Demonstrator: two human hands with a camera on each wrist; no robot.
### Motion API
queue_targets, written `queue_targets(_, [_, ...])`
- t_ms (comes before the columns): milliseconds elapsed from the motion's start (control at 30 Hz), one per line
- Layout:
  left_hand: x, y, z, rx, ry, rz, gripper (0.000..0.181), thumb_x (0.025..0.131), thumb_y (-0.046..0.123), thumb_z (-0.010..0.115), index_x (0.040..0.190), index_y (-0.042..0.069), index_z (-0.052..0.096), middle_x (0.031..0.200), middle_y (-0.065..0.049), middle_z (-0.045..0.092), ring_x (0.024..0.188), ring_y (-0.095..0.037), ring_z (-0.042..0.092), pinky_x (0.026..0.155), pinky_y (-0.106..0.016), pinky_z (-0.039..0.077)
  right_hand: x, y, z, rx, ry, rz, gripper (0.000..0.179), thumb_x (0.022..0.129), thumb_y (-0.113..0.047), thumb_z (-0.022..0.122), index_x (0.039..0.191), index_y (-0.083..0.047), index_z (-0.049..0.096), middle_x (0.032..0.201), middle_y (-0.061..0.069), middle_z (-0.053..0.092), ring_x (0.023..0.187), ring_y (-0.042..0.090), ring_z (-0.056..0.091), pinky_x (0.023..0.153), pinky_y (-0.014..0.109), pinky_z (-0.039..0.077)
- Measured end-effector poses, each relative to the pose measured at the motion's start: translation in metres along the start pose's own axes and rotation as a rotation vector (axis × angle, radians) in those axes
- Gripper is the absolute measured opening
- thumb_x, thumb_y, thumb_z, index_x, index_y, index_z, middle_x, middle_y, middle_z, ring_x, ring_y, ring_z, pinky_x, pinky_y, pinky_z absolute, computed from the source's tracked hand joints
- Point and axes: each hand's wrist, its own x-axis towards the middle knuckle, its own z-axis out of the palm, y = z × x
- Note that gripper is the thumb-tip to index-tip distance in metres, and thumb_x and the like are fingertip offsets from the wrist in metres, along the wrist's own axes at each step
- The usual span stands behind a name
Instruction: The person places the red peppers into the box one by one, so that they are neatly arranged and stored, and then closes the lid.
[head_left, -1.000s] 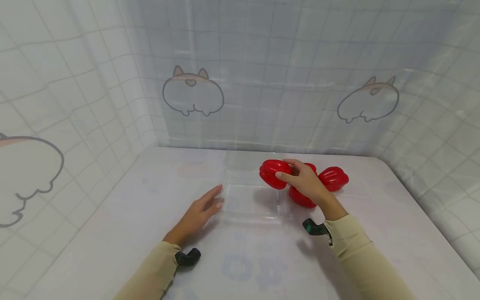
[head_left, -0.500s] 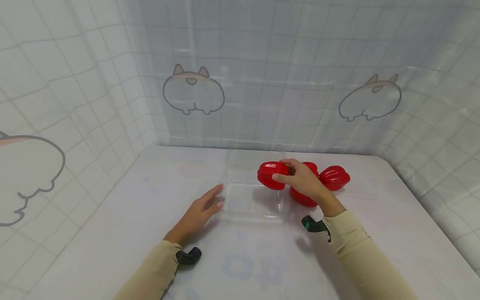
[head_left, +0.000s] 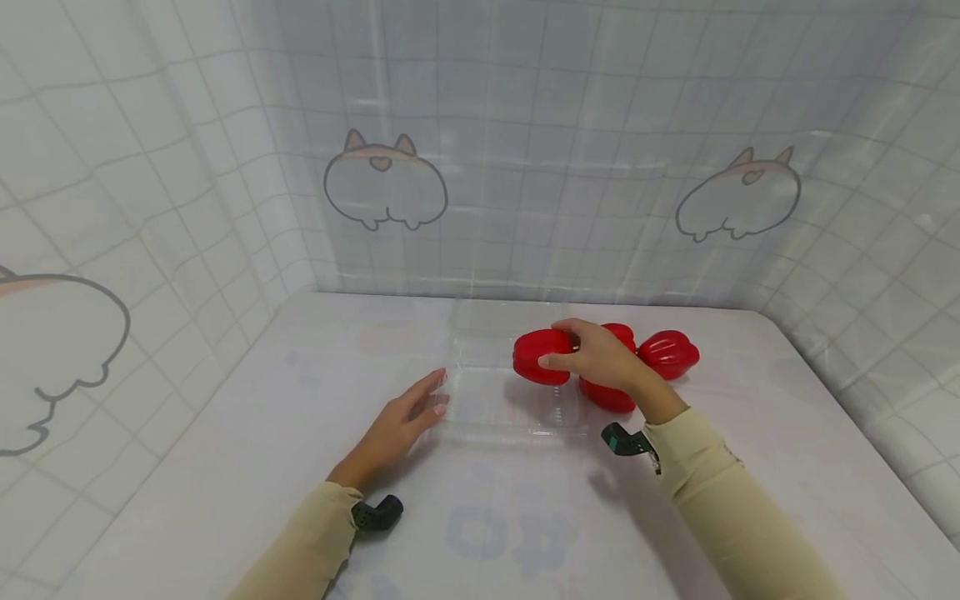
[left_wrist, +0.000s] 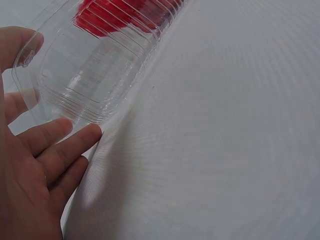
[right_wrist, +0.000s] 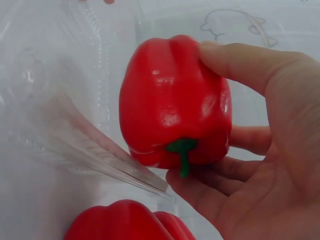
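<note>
Red pepper (head_left: 531,358) gripped by our right hand (head_left: 603,360), thumb opposing fingers, above the clear container (head_left: 480,398), our left hand (head_left: 393,429) relaxed, fingers spread, at its left end

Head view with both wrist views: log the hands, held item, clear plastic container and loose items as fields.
Right hand: grips a red bell pepper with a green stem
Pepper position: over the right end of the clear plastic container in the head view
Left hand: fingers extended at the container's left end
Other red bell peppers: right of the container; partly hidden, count unclear
</note>
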Motion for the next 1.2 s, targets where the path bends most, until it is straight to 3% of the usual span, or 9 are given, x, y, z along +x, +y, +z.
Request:
queue_targets(467, [-0.001,0.002,0.0,-0.012,-0.006,-0.009,0.062,0.103,0.03,0.057,0.158,0.017,0.032,0.16,-0.001,0.036,0.135,-0.023,0.05,0.113,-0.051,0.035,0.005,-0.004,0.006,-0.119,-0.022,-0.031,0.082,0.081,-0.045,0.081,0.148,-0.012,0.047,0.133,0.008,0.057,0.118,0.028,0.053,0.086,0.046,0.056])
queue_targets(1200, [0.001,0.0,0.0,-0.019,-0.004,0.048,0.061,0.103,0.029,0.057,0.157,0.013,0.034,0.159,-0.006,0.036,0.134,-0.027,0.051,0.112,-0.054,0.035,0.009,-0.009,0.018,-0.258,-0.025,-0.016,0.079,0.08,-0.036,0.083,0.146,-0.009,0.049,0.129,0.014,0.053,0.114,0.03,0.055,0.082,0.046,0.058])
